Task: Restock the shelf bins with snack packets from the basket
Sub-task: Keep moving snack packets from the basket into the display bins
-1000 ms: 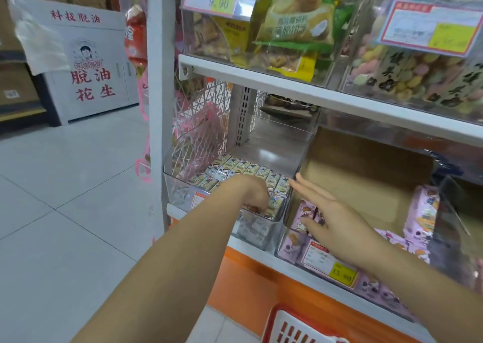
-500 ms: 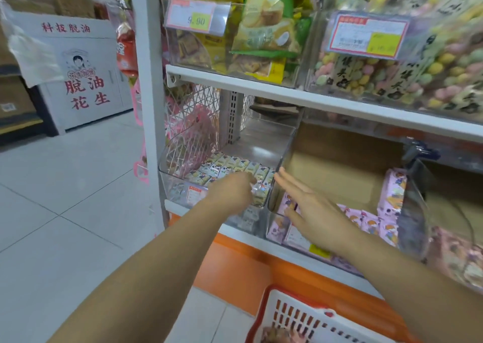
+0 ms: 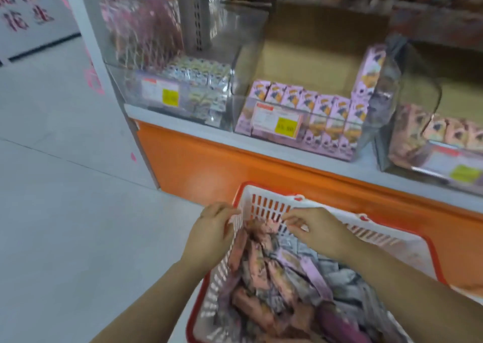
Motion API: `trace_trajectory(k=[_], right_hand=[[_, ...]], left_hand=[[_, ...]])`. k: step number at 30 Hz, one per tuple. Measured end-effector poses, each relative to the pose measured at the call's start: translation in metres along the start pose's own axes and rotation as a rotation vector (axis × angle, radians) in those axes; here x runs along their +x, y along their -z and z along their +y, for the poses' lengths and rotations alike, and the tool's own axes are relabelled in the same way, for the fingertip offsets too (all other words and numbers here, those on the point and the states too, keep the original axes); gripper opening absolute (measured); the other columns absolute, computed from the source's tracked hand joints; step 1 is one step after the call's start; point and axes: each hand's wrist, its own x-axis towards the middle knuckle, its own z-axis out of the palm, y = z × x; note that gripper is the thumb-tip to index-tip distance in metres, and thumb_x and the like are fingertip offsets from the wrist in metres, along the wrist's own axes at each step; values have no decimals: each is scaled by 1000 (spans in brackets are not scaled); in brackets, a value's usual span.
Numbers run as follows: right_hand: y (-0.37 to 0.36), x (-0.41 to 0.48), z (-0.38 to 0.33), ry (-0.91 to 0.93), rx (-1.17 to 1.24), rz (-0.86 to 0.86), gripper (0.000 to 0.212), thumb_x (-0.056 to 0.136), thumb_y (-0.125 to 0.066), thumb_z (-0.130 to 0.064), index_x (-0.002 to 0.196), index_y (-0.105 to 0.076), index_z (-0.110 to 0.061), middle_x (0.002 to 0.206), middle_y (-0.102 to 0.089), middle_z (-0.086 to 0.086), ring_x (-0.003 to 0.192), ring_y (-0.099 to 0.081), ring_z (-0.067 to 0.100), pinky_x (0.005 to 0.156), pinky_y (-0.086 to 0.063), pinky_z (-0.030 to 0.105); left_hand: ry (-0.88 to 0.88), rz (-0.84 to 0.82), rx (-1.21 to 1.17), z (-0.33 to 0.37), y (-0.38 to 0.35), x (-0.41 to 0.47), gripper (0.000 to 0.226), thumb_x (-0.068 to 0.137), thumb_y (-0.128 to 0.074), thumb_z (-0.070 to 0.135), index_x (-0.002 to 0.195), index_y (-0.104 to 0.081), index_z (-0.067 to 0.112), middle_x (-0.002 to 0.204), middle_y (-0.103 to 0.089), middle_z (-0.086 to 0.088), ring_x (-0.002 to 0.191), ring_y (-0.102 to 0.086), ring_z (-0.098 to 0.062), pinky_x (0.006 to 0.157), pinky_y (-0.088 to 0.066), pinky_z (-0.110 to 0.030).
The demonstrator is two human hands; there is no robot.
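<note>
Hooked over the left wall of the basket [image 3: 264,206], the fingers of my left hand [image 3: 211,234] hold it. Fingers of my right hand [image 3: 320,231] curl down at the basket's far end; blur hides whether they pinch anything, so I cannot tell. Loose in the basket lie the snack packets [image 3: 264,272], pink, lilac and silver mixed.

Head view, risks: kinds are jumbled, so a hasty grab likely lifts the wrong sort or drags a neighbour over the rim. Slotted walls could snag a packet corner. My pull on the wall could tip the basket.

Edges and room: the basket's far rim sits near the orange base [image 3: 209,165], below the shelf lip [image 3: 261,144], so a lift wants to come up and back before going forward. In the middle bin [image 3: 244,63] stands a front row of pink boxes [image 3: 324,107] with open room behind. In the left bin [image 3: 125,91] silver packets [image 3: 201,73] fill the front, room behind. Bare floor [image 3: 65,212] shows to my left.
</note>
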Motion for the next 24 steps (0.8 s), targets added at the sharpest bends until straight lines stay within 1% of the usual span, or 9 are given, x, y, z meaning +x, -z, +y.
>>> trace_trajectory(k=[3, 7, 11, 13, 15, 16, 19, 21, 24], right_hand=[[-31, -8, 34, -178, 47, -184, 33, 100, -47, -14, 132, -52, -12, 126, -55, 4, 116, -54, 20, 94, -41, 29], [-55, -10, 64, -270, 46, -268, 35, 99, -47, -9, 133, -51, -10, 138, -51, 9, 123, -51, 21, 102, -40, 29], [-69, 5, 71, -297, -16, -355, 23, 94, -55, -11, 113, -66, -7, 115, -63, 12, 100, -60, 23, 87, -48, 33], [-76, 11, 65, -327, -88, -470, 16, 87, -60, -10, 93, -64, 5, 90, -51, 30, 75, -54, 34, 67, -46, 35], [-84, 11, 57, -321, -215, -559, 18, 84, -65, -16, 85, -58, 1, 78, -45, 24, 64, -47, 31, 57, -40, 34], [-89, 10, 55, -315, -277, -580, 18, 85, -65, -18, 92, -57, -4, 81, -50, 16, 66, -48, 28, 56, -38, 32], [-97, 3, 54, -358, -314, -540, 45, 85, -63, -18, 126, -46, -13, 103, -54, 6, 85, -55, 22, 58, -40, 29], [-92, -1, 54, -394, -264, -489, 50, 83, -64, -20, 128, -43, -15, 98, -53, 3, 83, -55, 20, 57, -42, 28], [-68, -9, 48, -449, -156, -424, 44, 80, -66, -21, 120, -50, -15, 109, -58, 7, 91, -59, 21, 70, -47, 29]], left_hand=[[112, -50, -43, -5, -21, -9, 39, 87, -53, 4, 122, -61, 20, 141, -42, 1, 118, -52, -23, 100, -42, -33], [155, -7, -44, -8, -28, -8, 38, 87, -53, 2, 120, -63, 20, 140, -46, 0, 125, -49, -20, 99, -43, -33], [164, 20, -19, -8, -29, -10, 35, 89, -53, 7, 118, -64, 24, 138, -48, 5, 116, -55, -19, 88, -48, -32], [166, 28, -8, -7, -29, -10, 35, 89, -53, 8, 118, -64, 25, 137, -48, 6, 114, -56, -19, 86, -48, -32], [178, 32, -12, -7, -29, -10, 34, 89, -53, 8, 117, -64, 25, 136, -49, 6, 111, -57, -18, 83, -48, -32], [182, 36, -14, -7, -29, -10, 33, 89, -53, 9, 116, -64, 25, 136, -49, 7, 110, -57, -17, 82, -48, -31], [188, 39, -21, -6, -29, -11, 31, 91, -52, 10, 116, -64, 24, 135, -49, 8, 106, -58, -17, 79, -49, -31], [182, 36, -9, -6, -28, -11, 32, 91, -51, 10, 116, -63, 25, 136, -48, 8, 104, -59, -17, 78, -51, -33], [183, 19, 20, -6, -28, -11, 33, 91, -51, 10, 118, -62, 24, 138, -47, 7, 104, -59, -20, 76, -51, -33]])
